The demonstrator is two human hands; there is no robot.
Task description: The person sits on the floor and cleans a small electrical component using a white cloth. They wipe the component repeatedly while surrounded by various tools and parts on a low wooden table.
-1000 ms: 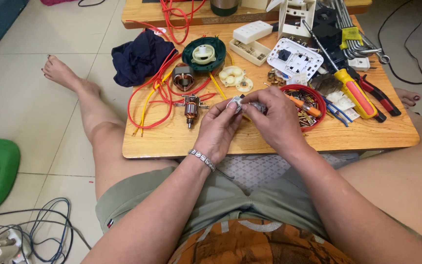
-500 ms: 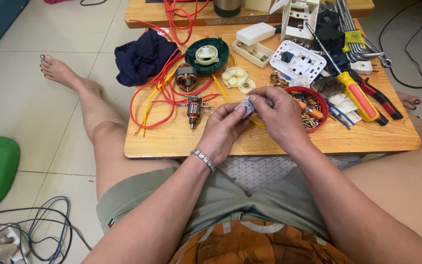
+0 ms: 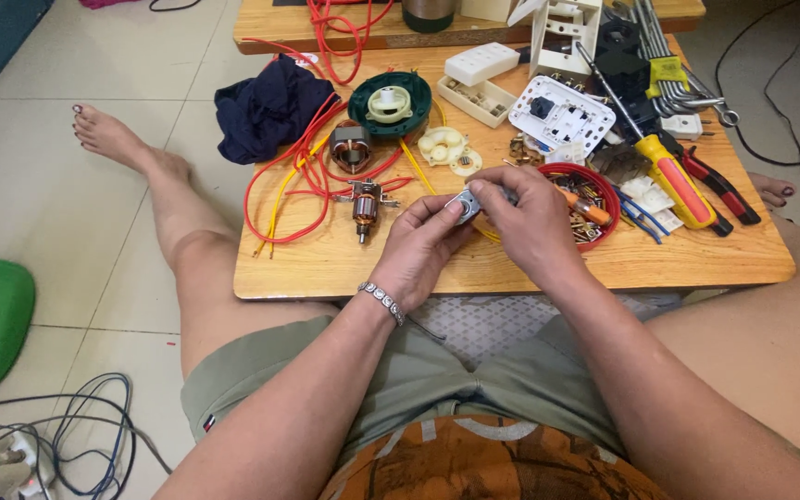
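Head view, only camera. The person sat on the tiled floor with legs either side of a low wooden table (image 3: pixel 344 268). Both hands met over its near edge. The left hand (image 3: pixel 423 243) and right hand (image 3: pixel 522 215) together pinched a small grey metal part (image 3: pixel 465 206), held just above the tabletop, between the motor armature (image 3: pixel 364 206) on the left and the red dish of screws (image 3: pixel 594 190) on the right. Left fingers were closed on the part's lower side; right fingers were curled over its top and far end, so most of the part was hidden. A beaded bracelet (image 3: pixel 381 302) sat on the left wrist.

Change against the frames a second and half a second back: very little. The hands held the same spot and the same pinch; the right fingers appeared to have shifted slightly across the part, which reads as turning or fitting work in hand, not a pick or a set-down. Nothing on the table had moved.

Around the hands: red wire (image 3: pixel 280 185) looped across the left half, a stator winding (image 3: pixel 351 148), a green round housing (image 3: pixel 391 102), a white plastic gear (image 3: pixel 443 143), a dark blue cloth (image 3: pixel 266 106), a yellow-handled screwdriver (image 3: pixel 664 171) and red-handled pliers (image 3: pixel 719 190) at right.
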